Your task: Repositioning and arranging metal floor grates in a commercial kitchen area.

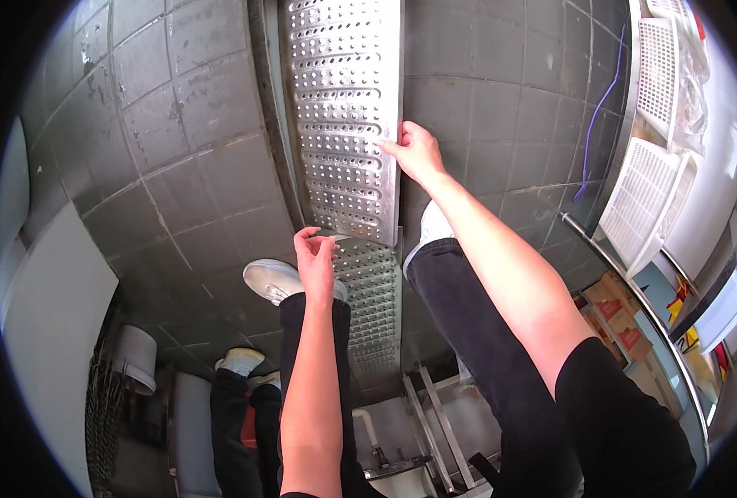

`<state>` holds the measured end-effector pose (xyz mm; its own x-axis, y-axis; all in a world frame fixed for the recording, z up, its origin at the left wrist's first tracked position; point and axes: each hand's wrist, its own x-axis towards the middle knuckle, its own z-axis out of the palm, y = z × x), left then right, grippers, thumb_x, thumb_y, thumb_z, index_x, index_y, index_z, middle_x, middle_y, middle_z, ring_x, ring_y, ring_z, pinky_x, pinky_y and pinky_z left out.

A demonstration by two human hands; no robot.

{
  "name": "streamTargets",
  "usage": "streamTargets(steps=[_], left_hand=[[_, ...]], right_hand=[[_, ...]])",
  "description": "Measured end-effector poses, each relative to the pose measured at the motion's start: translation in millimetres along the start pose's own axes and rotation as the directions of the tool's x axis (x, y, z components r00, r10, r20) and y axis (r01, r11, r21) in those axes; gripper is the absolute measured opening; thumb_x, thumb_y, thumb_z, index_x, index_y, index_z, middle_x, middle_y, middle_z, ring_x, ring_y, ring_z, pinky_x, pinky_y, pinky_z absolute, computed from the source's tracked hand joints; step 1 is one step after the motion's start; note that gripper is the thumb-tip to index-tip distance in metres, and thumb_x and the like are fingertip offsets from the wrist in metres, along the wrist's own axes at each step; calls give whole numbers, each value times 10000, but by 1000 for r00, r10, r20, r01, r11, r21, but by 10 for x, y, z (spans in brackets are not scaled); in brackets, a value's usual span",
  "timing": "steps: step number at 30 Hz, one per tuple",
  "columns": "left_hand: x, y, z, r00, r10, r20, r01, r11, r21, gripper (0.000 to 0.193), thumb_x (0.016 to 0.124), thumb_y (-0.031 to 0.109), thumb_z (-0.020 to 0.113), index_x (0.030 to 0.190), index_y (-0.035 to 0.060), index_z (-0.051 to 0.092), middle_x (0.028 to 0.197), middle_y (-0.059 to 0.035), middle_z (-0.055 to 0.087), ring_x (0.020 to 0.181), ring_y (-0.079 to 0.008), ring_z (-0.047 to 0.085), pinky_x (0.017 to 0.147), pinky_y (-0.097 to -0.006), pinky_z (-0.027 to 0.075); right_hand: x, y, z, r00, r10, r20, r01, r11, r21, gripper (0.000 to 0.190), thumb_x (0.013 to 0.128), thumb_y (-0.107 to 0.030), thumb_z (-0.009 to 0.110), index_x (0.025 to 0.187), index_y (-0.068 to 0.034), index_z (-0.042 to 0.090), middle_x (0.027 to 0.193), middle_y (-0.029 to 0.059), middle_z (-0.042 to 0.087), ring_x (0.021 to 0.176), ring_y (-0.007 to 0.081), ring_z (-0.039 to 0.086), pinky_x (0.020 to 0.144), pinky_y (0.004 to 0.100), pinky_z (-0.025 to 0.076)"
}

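Note:
A perforated stainless steel drain cover (pixel 343 118) lies tilted over a floor channel in front of me. My right hand (pixel 417 151) grips its right edge, thumb on top and fingers at the side. My left hand (pixel 316 252) is just below the cover's near left corner, thumb and fingers apart and curled; whether a fingertip touches the metal I cannot tell. A second perforated metal cover (pixel 371 311) runs along the floor between my feet, its far end beside or beneath the first one's near end.
Dark tiles (pixel 175 155) surround the channel (pixel 281 124). White plastic baskets (pixel 639 199) stand on the right above a metal rail (pixel 655 311) and cardboard boxes (pixel 617 317). A purple cord (pixel 594 118) lies nearby. Another person's legs (pixel 237 423) and a white bucket (pixel 135 358) are lower left.

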<state>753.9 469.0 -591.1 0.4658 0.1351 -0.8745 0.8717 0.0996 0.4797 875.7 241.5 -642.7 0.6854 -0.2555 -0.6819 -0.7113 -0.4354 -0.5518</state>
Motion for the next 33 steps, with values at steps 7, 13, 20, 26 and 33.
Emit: streamTargets(steps=[7, 13, 20, 26, 33], left_hand=[[-185, 45, -59, 999, -52, -5, 51, 996, -68, 325, 842, 85, 552, 1141, 73, 424, 886, -44, 553, 772, -129, 577, 666, -261, 462], [-269, 206, -178, 998, -55, -18, 53, 993, -108, 348, 841, 83, 562, 1157, 70, 418, 886, -46, 555, 763, -128, 575, 666, -258, 456], [-361, 414, -388, 999, -17, -52, 11, 992, -123, 372, 833, 74, 581, 1166, 65, 417, 883, -49, 561, 748, -131, 575, 655, -251, 453], [-433, 488, -690, 998, -21, -58, 15, 995, -101, 348, 843, 85, 560, 1166, 92, 429, 902, -46, 550, 778, -132, 581, 683, -274, 460], [-257, 387, -695, 1000, -14, 7, 14, 996, -92, 338, 858, 121, 550, 1182, 97, 457, 932, -40, 556, 820, -136, 577, 713, -279, 454]], right_hand=[[-382, -475, 37, 1000, -20, 1, 20, 998, -55, 288, 710, -262, 755, 726, -16, 606, 643, 78, 626, 581, 154, 589, 568, 312, 471], [-727, -916, 226, 990, -88, -107, 76, 991, -108, 268, 711, -239, 724, 703, -2, 600, 603, 147, 613, 580, 299, 627, 564, 379, 483], [-882, -1291, 572, 977, -106, -185, 69, 978, -195, 281, 701, -216, 698, 617, 15, 562, 582, 205, 582, 597, 377, 607, 590, 434, 481], [-898, -1317, 458, 950, -184, -253, 125, 965, -232, 328, 682, -224, 719, 540, 24, 559, 473, 170, 521, 443, 306, 555, 475, 388, 435], [-1135, -1594, 225, 958, -185, -217, 141, 969, -202, 326, 670, -181, 724, 520, 30, 526, 441, 131, 502, 370, 204, 481, 427, 336, 398]])
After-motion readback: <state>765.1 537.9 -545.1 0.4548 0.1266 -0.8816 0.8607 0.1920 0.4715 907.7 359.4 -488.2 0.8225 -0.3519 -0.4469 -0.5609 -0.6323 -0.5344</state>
